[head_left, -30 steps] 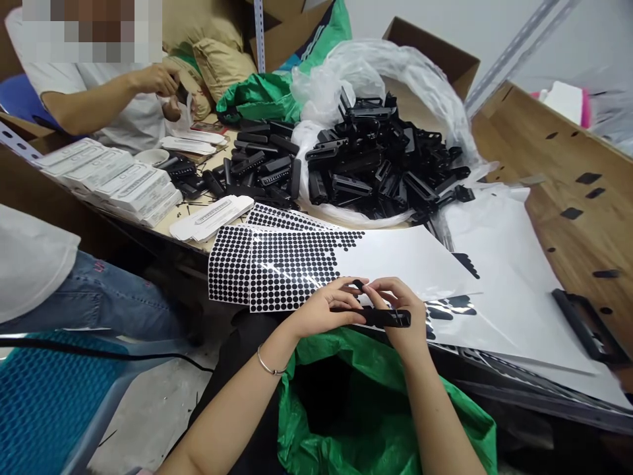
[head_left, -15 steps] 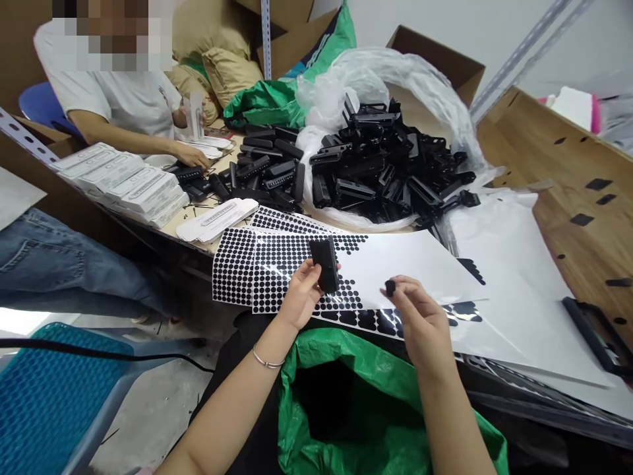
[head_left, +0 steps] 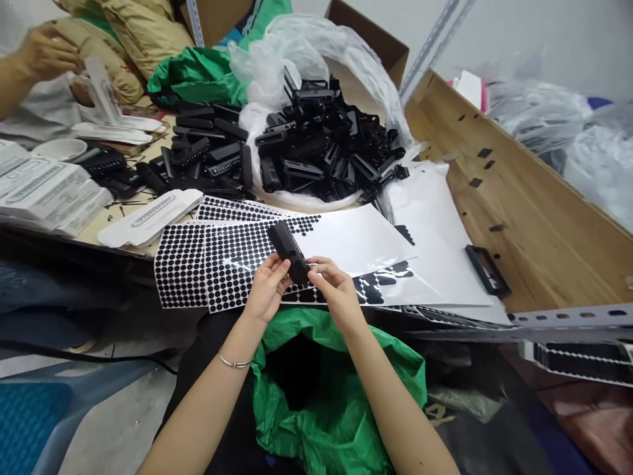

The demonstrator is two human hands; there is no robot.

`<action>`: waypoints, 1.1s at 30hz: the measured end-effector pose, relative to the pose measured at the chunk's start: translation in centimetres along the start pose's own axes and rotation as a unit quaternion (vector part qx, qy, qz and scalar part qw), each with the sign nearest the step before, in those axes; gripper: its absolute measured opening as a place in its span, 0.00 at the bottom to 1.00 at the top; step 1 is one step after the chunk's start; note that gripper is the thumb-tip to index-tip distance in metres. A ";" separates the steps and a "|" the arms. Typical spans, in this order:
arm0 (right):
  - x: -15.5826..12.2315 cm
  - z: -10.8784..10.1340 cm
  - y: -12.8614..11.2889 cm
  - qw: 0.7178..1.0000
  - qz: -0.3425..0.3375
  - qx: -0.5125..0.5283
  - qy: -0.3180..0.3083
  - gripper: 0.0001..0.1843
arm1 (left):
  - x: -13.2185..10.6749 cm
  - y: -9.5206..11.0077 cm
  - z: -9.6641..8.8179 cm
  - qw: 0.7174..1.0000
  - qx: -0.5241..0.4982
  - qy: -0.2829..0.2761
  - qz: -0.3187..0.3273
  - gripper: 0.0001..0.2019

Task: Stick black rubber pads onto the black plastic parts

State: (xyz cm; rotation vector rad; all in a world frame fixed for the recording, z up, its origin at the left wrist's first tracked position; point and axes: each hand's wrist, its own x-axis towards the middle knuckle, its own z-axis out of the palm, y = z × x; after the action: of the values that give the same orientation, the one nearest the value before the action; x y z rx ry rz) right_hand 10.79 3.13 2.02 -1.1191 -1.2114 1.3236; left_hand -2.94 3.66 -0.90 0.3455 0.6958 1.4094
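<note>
My left hand (head_left: 270, 288) grips a black oblong plastic part (head_left: 288, 249) near its lower end, the part tilted with its far end up and to the left. At that same lower end my right hand (head_left: 337, 290) is closed, thumb and fingers pinching the part's right edge. Whether a small black piece sits under the right fingertips is hidden. Beneath both hands lie white sheets (head_left: 230, 264) covered with rows of round black stickers, with a bare stretch (head_left: 359, 234) of backing on the right.
Behind the sheets are a heap of black plastic parts (head_left: 321, 152) in a clear bag and more loose parts. White boxes (head_left: 49, 191) stand left, near a co-worker's hand (head_left: 47, 53). An open green sack (head_left: 341, 422) is below my arms. A black frame-like part (head_left: 487, 270) lies right.
My right hand, which held a small black piece apart, has come left to the plastic part. My left hand has tilted the part. The view has swung right; the co-worker's hand has risen.
</note>
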 end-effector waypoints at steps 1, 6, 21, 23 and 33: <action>0.0 0.0 0.0 1.000 -0.002 -0.004 0.004 0.11 | 0.0 0.0 -0.1 1.000 0.005 -0.001 -0.001 0.20; 0.1 0.2 0.2 0.999 -0.021 -0.006 0.023 0.11 | 0.0 -0.1 -0.1 1.000 0.023 -0.003 0.010 0.18; 0.3 0.4 0.6 0.997 -0.067 -0.018 0.030 0.09 | 0.1 -0.5 -0.2 1.000 0.009 -0.008 0.015 0.17; 0.3 0.4 0.7 0.997 -0.070 -0.021 0.029 0.09 | 0.2 -0.5 -0.3 1.000 0.013 -0.008 0.019 0.17; 0.1 0.4 0.8 0.996 -0.077 -0.045 0.027 0.12 | 0.1 -0.3 -0.4 0.999 0.027 -0.009 0.020 0.18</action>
State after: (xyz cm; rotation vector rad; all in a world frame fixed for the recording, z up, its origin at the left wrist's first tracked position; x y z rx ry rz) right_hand 10.33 3.15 1.22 -1.0954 -1.3011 1.1249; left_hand -2.99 3.66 -1.41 0.4167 0.7175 1.4264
